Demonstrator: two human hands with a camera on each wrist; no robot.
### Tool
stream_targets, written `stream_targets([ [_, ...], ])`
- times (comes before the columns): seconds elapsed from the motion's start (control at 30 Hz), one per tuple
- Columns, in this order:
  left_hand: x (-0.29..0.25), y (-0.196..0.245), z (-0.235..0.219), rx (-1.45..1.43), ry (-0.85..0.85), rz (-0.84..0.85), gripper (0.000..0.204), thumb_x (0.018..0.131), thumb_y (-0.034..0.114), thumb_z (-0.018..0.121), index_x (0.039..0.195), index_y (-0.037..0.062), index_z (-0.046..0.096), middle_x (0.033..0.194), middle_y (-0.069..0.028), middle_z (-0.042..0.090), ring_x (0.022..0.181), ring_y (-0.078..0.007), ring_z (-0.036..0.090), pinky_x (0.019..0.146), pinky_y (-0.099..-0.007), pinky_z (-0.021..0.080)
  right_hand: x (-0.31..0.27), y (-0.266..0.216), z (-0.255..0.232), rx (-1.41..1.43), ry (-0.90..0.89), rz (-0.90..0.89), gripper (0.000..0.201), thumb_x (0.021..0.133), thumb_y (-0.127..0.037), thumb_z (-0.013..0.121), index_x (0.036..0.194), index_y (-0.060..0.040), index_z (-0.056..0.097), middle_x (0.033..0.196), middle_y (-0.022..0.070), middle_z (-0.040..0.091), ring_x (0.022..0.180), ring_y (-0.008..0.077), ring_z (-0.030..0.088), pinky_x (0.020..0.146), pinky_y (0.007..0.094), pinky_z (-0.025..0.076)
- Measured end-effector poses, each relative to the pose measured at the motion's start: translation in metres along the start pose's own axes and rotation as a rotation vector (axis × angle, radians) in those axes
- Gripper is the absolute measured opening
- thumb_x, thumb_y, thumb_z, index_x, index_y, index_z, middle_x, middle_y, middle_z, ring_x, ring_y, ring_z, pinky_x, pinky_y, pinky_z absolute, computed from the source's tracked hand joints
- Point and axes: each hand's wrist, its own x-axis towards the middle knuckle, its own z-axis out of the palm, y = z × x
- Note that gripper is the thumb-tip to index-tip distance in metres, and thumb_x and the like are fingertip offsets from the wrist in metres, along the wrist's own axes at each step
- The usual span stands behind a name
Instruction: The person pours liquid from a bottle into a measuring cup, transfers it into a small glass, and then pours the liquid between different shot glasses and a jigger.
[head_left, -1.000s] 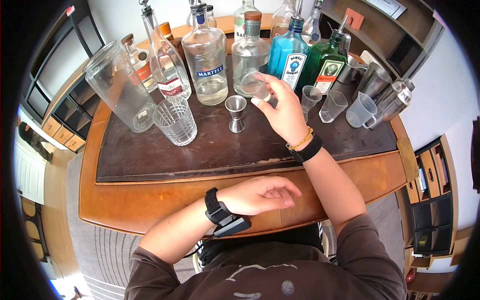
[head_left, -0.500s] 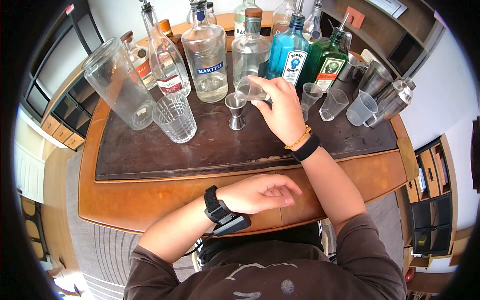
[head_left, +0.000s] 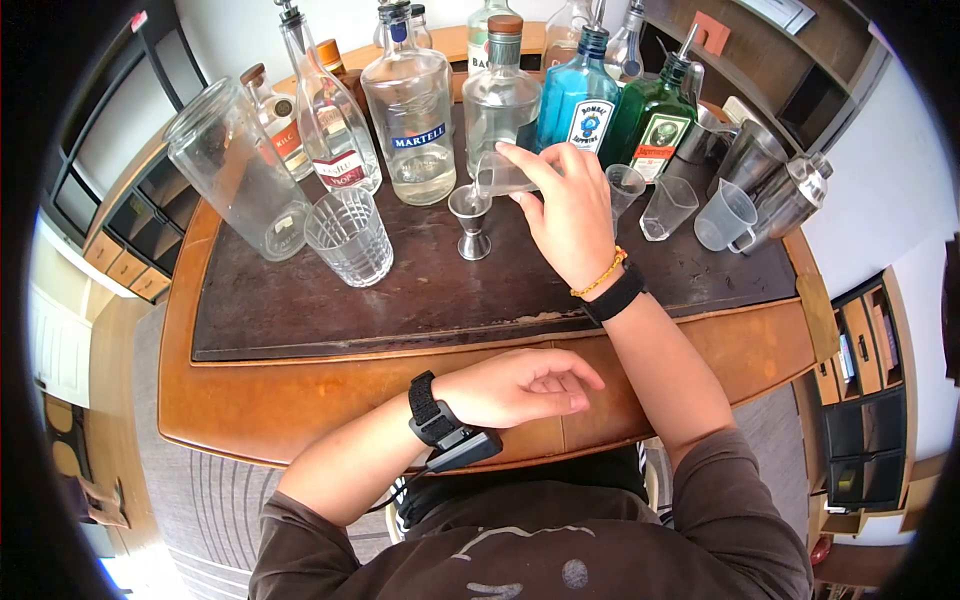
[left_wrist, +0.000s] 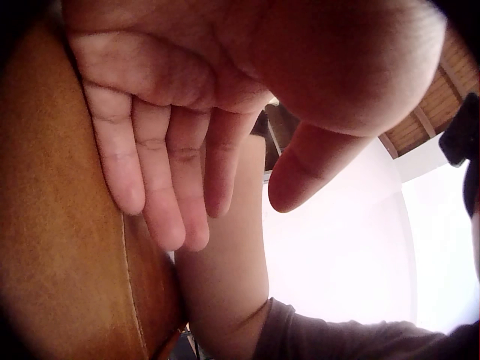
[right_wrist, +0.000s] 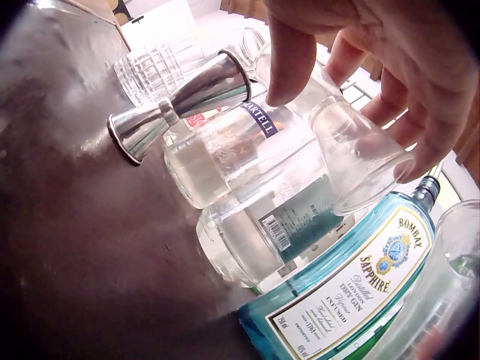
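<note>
My right hand (head_left: 570, 205) grips a clear hourglass-shaped cup (right_wrist: 356, 154) between thumb and fingers. Tipped to the left, the cup has its lip right at the rim of a steel jigger (head_left: 472, 225), with a bright streak between them. Upright on the dark tabletop, the jigger appears with its wide end up; its inside is hidden in the right wrist view. My left hand (head_left: 520, 388) lies over the tan leather edge of the table, fingers relaxed and holding nothing. A cut-patterned tumbler (head_left: 350, 238) is left of the jigger.
Behind are a Martell bottle (head_left: 410, 110), a cork-topped bottle (head_left: 502, 100), a blue Bombay bottle (head_left: 580, 100) and a green bottle (head_left: 655, 130). A tall glass (head_left: 240, 170) leans at left. Right are a small glass (head_left: 668, 210), plastic measuring jug (head_left: 724, 218) and steel shaker (head_left: 790, 200).
My right hand has moved left and tipped the clear cup over, bringing its lip to the jigger's rim. The left hand has stayed almost still.
</note>
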Motion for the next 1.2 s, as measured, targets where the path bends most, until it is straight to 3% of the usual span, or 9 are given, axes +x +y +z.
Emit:
stream_targets([
  [0.5,0.0,0.0,0.001,-0.019,-0.004,-0.006,0.037,0.095,0.013,0.059,0.129,0.0014,0.05,0.114,-0.0059,0.061,0.107,-0.0098,0.056,0.096,-0.0251,0.043,0.008,-0.001,-0.001,-0.11,0.056,-0.079,0.055,0.071,-0.005,0.072,0.121,-0.024,0.063,0.095,0.0047,0.052,0.094,0.0258,0.05,0.085,0.0387,0.041],
  [0.57,0.001,0.0,0.001,-0.019,-0.003,-0.007,0.037,0.095,0.013,0.059,0.129,0.0014,0.05,0.114,-0.006,0.061,0.107,-0.01,0.056,0.096,-0.0252,0.043,0.009,-0.001,0.001,-0.128,0.121,-0.11,0.04,0.076,-0.007,0.06,0.113,-0.022,0.068,0.092,0.0064,0.052,0.092,0.0267,0.05,0.086,0.0401,0.04],
  [0.67,0.0,-0.002,0.0,-0.028,-0.007,0.002,0.037,0.095,0.013,0.059,0.129,0.0015,0.05,0.115,-0.0062,0.061,0.108,-0.0104,0.056,0.096,-0.0254,0.043,0.011,0.0,0.002,-0.139,0.139,-0.124,0.04,0.076,-0.006,0.058,0.111,-0.0219,0.069,0.092,0.0068,0.051,0.092,0.0273,0.049,0.088,0.041,0.04],
  [1.2,0.0,-0.001,-0.001,-0.009,-0.012,-0.021,0.039,0.095,0.012,0.059,0.13,0.0012,0.048,0.118,-0.0072,0.06,0.11,-0.0118,0.056,0.099,-0.0273,0.043,0.017,-0.003,0.001,-0.169,0.173,-0.17,0.041,0.076,-0.006,0.057,0.112,-0.0225,0.068,0.094,0.0071,0.051,0.096,0.0269,0.049,0.097,0.0439,0.037],
])
